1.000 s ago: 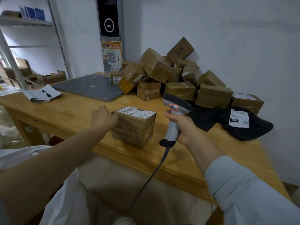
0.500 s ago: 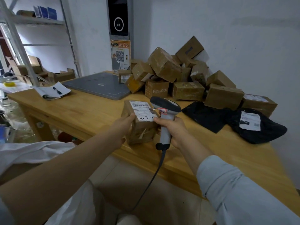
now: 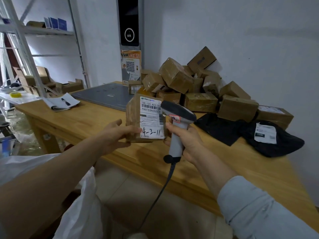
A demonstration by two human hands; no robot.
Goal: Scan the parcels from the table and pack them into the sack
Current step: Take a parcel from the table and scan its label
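Pinching parcel (image 3: 133, 118) in left hand (image 3: 114, 135), raised over counter (image 3: 86, 121) front edge, label (image 3: 150, 116) facing camera; gripping scanner (image 3: 177, 114) in right hand (image 3: 187, 140), head just beside label; with box pile (image 3: 198, 87) at counter back edge, white sack (image 3: 82, 213) below front edge

Bare left hand (image 3: 117, 135) and bare right hand (image 3: 186, 140), short plain nails on the fingers in sight. Left forearm (image 3: 51, 178) uncovered all the way to the picture's lower left edge. Right forearm uncovered from the wrist partway up, then wrapped in a pale blue-grey cloth sleeve (image 3: 259, 213), loose, softly creased, with a rounded, bunched cuff edge (image 3: 229, 192) and deeper folds toward the lower right corner.
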